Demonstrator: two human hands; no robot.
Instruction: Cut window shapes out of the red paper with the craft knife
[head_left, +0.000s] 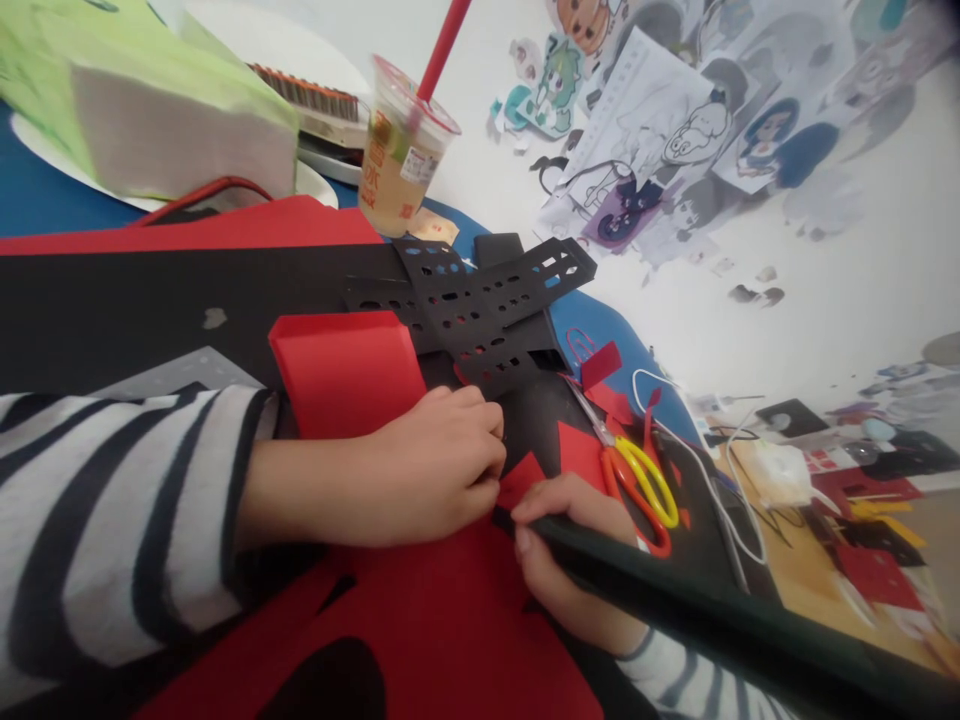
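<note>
My left hand (450, 465) is closed, its fingers curled down over red paper; whatever it grips is hidden beneath. Close to its right, my right hand (577, 580) pinches the narrow end of a long dark strip (720, 600), which widens and blurs toward the lower right. Between the hands shows a small piece of red paper (523, 478). A folded red paper piece (345, 360) stands beyond my left wrist. Behind the hands rests a black paper cutout (480, 300) with rows of slots. A large red sheet (435, 630) spreads below both hands.
Scissors (637, 490) with orange and yellow handles lie among red scraps, right of my hands. A drink cup (401, 160) with a red straw stands at the back beside a green-and-white pack (180, 130). A white cable (705, 470) runs along the right. Cut-out drawings (652, 130) cover the wall.
</note>
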